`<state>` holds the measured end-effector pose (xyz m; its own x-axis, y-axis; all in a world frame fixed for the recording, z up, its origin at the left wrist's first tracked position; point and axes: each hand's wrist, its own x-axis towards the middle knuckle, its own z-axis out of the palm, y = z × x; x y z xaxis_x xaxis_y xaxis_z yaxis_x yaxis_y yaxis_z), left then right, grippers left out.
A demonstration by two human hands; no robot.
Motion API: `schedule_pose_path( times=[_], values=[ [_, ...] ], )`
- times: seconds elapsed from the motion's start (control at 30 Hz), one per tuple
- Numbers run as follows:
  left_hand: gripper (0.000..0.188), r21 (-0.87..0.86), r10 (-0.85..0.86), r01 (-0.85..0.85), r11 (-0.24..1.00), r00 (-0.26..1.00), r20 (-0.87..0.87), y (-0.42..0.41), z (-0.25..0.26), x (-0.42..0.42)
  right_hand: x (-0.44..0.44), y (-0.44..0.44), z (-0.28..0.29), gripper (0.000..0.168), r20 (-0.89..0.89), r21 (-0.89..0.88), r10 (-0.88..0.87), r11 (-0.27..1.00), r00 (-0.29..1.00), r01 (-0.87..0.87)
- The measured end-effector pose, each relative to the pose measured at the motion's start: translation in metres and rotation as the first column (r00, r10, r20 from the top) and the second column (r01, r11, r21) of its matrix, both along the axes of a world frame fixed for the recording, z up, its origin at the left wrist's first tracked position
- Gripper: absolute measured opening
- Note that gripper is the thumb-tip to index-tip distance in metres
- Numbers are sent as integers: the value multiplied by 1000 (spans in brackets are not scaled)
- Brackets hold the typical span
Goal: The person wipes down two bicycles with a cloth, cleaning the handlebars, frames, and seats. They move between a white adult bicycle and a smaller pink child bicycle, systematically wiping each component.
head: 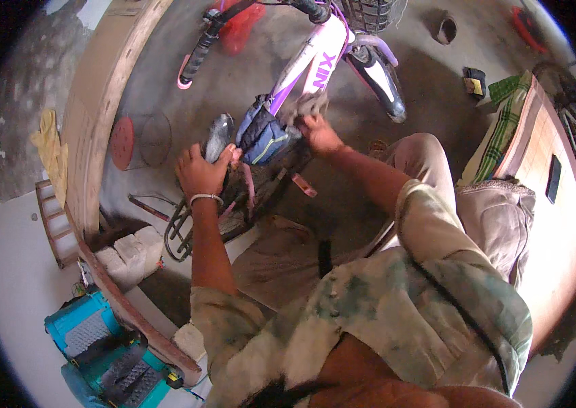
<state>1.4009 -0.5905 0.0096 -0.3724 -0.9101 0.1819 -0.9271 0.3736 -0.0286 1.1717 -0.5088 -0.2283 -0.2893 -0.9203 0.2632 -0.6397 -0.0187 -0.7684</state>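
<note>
A small bicycle with a white and purple frame (313, 51) stands before me. My left hand (203, 171) is at its black saddle (219, 133), with the thumb stretched towards a pinkish part below it; its exact grip is unclear. My right hand (321, 135) is curled at a blurred grey-brown cloth (309, 106) against the frame. A dark blue cloth bag or pouch (262, 135) with a light stripe hangs between my hands. Below it are a pedal (304, 185) and the black rear carrier (179, 229).
A wooden bed or bench (553, 219) with a phone (553, 179) on it stands right. Concrete blocks (132, 255) and turquoise plastic cases (83, 326) lie lower left. A dark mudguard (379, 84), red bag (239, 30) and black basket (369, 15) are ahead.
</note>
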Motion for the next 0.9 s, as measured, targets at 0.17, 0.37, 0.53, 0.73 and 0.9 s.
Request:
schedule_pose_path(
  times=[0.17,0.37,0.53,0.73,0.9],
  values=[
    [74,64,87,-87,994,996,12,10,4,5,-25,6,40,22,86,42,116,992,989,-120],
    [73,66,94,-94,993,996,2,14,7,7,-106,-25,135,38,-411,-445,-143,893,900,-61],
    [69,15,19,-19,1000,1000,-23,5,7,-4,-61,-13,47,34,-384,-154,72,978,920,-141],
    [68,15,10,-9,1000,999,-49,9,7,6,-78,-23,72,31,-381,-146,94,976,920,-160],
    [69,-31,55,-56,998,997,-52,12,3,8,-110,-25,135,28,-361,-388,-265,915,894,115]
  ],
)
